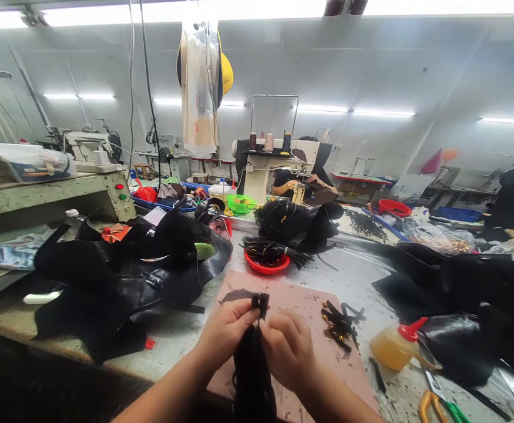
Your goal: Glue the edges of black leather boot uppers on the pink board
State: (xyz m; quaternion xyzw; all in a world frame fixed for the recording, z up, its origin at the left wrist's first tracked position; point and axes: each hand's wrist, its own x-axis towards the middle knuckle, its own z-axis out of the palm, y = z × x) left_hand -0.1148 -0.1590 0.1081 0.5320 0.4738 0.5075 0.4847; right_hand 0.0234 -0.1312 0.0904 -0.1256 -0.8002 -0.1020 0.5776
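Over the near part of a pink mat [301, 296], my left hand [225, 332] pinches the split upper end of a long black strip that looks like zipper tape [253, 376]. My right hand [289, 349] is closed at the strip's right edge, just below that end; its fingertips are partly hidden. The rest of the strip hangs down toward me in a dark bundle. Right of my hands, several short black tabs with gold-coloured metal parts [342, 323] lie in a small pile on the mat.
A red bowl [265, 270] of black strips stands beyond the mat. Black leather-like pieces are heaped left [124, 270] and right [454, 305]. A glue bottle [393, 346] and scissors [442, 402] lie right. Behind a sewing machine [257, 176], another person [305, 182] works.
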